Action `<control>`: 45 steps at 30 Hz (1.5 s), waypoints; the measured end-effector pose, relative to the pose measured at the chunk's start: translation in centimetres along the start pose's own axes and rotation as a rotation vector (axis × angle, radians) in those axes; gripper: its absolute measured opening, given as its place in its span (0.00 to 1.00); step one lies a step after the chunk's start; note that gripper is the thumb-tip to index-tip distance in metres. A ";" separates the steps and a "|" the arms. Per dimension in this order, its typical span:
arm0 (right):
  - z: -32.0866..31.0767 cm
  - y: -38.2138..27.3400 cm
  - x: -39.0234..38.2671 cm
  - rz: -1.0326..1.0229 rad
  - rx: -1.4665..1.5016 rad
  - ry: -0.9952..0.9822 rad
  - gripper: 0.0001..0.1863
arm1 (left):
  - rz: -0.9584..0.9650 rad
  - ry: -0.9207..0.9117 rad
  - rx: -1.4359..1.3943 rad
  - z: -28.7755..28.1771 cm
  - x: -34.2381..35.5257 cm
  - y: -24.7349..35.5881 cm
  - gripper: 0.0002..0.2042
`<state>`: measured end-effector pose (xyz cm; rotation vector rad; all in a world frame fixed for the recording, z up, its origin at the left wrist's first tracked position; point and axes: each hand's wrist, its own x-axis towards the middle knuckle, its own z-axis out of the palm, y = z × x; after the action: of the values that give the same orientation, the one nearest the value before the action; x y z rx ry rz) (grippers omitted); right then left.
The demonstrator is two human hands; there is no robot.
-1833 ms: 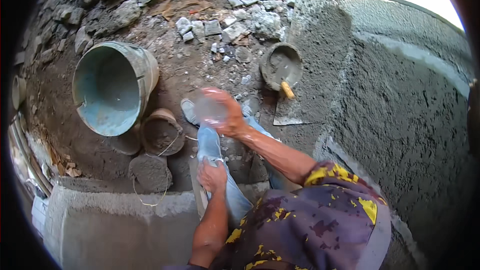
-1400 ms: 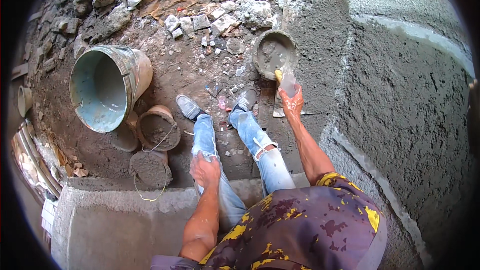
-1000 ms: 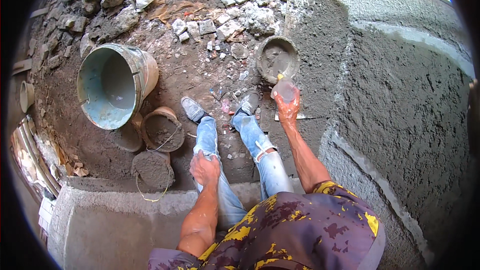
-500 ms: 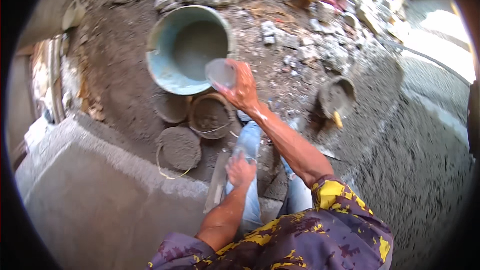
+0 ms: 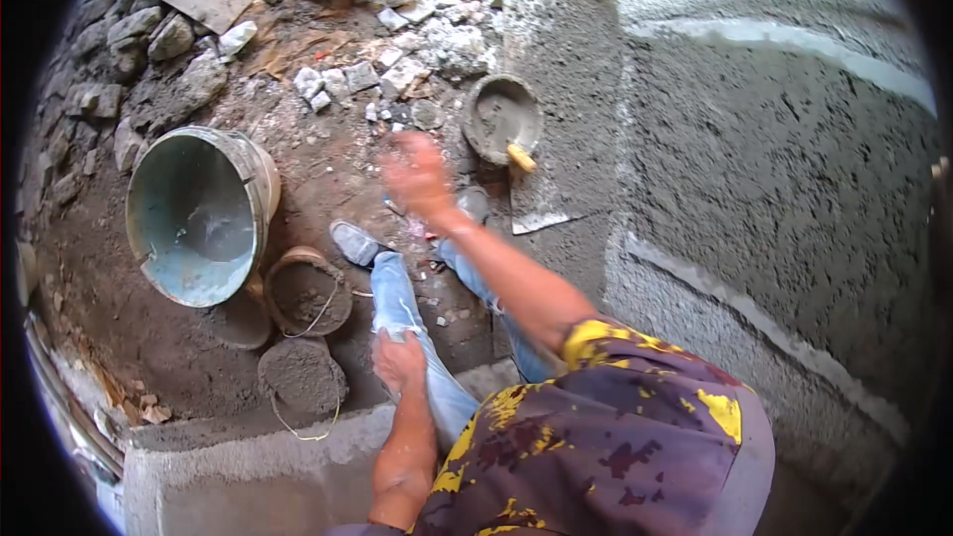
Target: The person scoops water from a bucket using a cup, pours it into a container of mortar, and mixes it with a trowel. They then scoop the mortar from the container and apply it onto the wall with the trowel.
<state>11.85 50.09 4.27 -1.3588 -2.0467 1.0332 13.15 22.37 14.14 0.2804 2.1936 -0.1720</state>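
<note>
My right hand (image 5: 415,174) is smeared by motion between the large bucket and a small bowl; its fingers and anything in them are unclear. The large bucket (image 5: 154,199), pale blue inside, holds grey water with a shiny shape I cannot make out. The round bowl (image 5: 475,144) holds grey slurry, with a yellow handle (image 5: 521,157) at its near rim. My left hand (image 5: 399,359) grips my left jeans leg at the knee. Left of that leg stand a bucket of mortar remains (image 5: 283,288) and another heaped with mortar (image 5: 298,377), a yellowish handle hanging from it.
Broken stones and rubble (image 5: 199,89) spread across the back. A mortar-covered board (image 5: 541,218) lies under and beside the bowl. A rough grey mortar surface (image 5: 774,228) fills the right. A concrete ledge (image 5: 179,457) runs along the lower left, near pipes (image 5: 55,367).
My right hand held a clear container by the bowl, swung left over the big bucket, and is now back rightward, blurred. The container is no longer clearly visible. My left hand stays on the knee.
</note>
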 end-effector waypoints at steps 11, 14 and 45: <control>-16.7 30.1 0.7 0.900 -0.656 -0.359 0.33 | 0.046 0.089 0.169 4.2 -2.2 3.5 0.25; -13.9 30.7 0.7 0.891 -0.628 -0.391 0.27 | 0.048 0.071 0.217 5.0 -2.4 5.5 0.26; -24.1 33.4 10.1 0.385 -1.006 -0.690 0.11 | 0.133 0.030 0.383 1.7 -0.8 9.0 0.27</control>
<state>44.11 74.75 -8.01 -2.1474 -3.1430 0.6335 17.32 30.54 13.54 0.6434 2.1524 -0.5176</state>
